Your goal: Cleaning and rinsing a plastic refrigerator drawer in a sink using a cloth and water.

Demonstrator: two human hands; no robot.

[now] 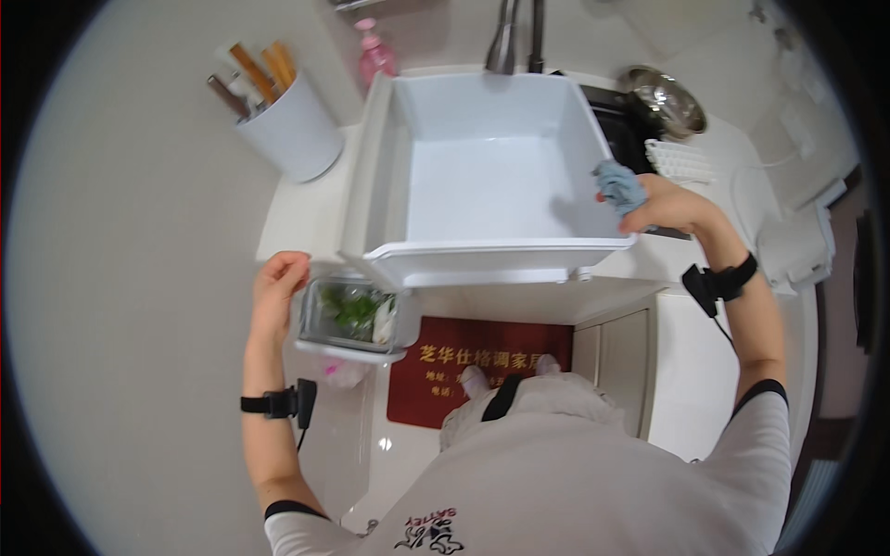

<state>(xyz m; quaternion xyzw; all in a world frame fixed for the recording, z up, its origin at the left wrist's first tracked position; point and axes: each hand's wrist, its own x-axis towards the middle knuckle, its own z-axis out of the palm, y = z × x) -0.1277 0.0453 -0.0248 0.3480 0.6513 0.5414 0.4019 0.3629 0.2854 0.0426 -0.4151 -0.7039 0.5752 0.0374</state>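
Note:
A large white plastic drawer bin (487, 184), its inside bare, rests across the sink and countertop in front of me. My right hand (667, 205) grips a crumpled blue-grey cloth (619, 186) by the bin's right wall, near its front corner. To the bin's left, my left hand (280, 283) is raised at the counter's front edge, fingers curled in and nothing visible in them. Just right of that hand and lower down is a small clear-lidded waste bin (314, 326) with green leaves (354, 309) and a white scrap inside.
A white utensil holder (299, 132) and a pink pump bottle (376, 55) stand at the left. Behind the bin is a faucet (502, 48). A steel bowl (667, 101) sits by the black sink (622, 132). A red mat (424, 389) with writing lies at my feet.

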